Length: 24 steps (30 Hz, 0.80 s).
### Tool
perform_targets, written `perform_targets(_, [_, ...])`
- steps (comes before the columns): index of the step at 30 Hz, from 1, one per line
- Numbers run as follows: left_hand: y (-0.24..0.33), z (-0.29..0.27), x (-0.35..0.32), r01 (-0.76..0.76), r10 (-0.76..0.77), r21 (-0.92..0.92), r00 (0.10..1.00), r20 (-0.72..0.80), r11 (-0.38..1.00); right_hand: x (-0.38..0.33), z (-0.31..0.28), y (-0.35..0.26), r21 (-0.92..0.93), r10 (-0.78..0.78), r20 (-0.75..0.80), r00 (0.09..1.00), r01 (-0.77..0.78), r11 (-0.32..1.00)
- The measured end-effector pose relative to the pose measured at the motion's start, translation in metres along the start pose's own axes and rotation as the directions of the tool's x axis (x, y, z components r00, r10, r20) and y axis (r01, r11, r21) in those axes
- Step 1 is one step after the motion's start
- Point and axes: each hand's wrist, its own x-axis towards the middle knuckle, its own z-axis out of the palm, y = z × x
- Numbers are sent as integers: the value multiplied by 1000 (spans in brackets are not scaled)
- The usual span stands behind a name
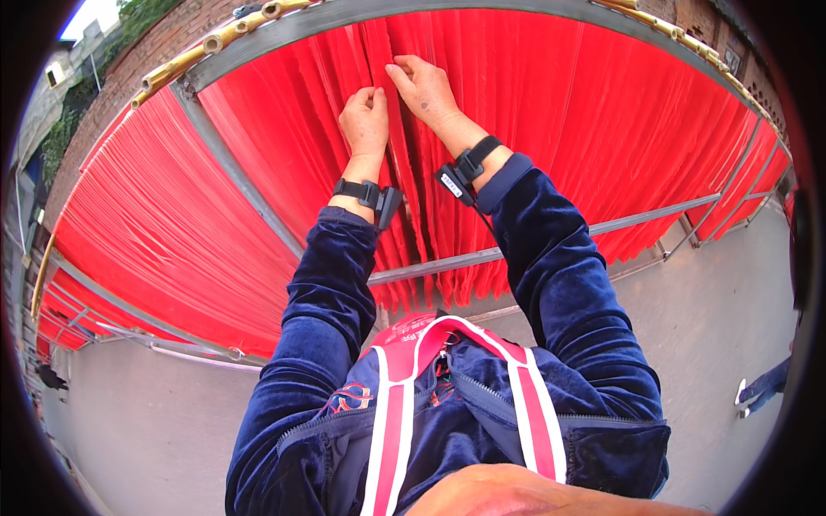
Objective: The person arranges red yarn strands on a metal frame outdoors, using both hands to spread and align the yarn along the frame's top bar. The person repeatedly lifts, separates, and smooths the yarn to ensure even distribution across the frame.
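Long red strands (551,120) hang in a dense curtain from a grey metal frame (361,15) in front of me. My left hand (366,120) is raised against the curtain, fingers curled into a bunch of strands. My right hand (423,86) is just beside it, a little higher, with fingers spread and pressing on the strands next to a narrow gap. Both wrists wear black bands with small devices, and my sleeves are dark blue velvet.
A grey crossbar (654,215) runs across the curtain below my arms. Bamboo poles (215,39) lie along the frame top. More red racks (163,224) stretch to the left over a concrete floor (723,310). Another person's leg (761,391) shows at the right edge.
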Motion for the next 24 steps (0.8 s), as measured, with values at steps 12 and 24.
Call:
perform_targets(12, [31,11,73,-210,228,225,972,-55,951,79,6,-1,-335,-194,-82,978,156,929])
perform_targets(24, [3,-7,78,-189,204,120,970,-132,975,83,0,53,-237,-215,-163,963,174,956])
